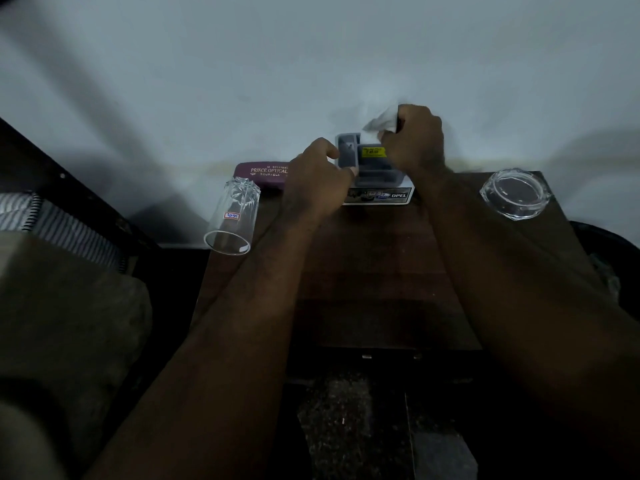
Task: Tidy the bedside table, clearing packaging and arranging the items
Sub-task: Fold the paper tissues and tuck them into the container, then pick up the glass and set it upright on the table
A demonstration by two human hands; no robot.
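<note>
The blister package (375,174) is located at the rear middle of the table (381,258). Its left edge is pinched by the left hand (317,180); crumpled wrapping (382,121) is gripped by the right hand (417,140), just above the package.

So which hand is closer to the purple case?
Left. The left hand holds the package just beside the purple case; the right hand is beyond the package, clutching a white wrapper.
</note>
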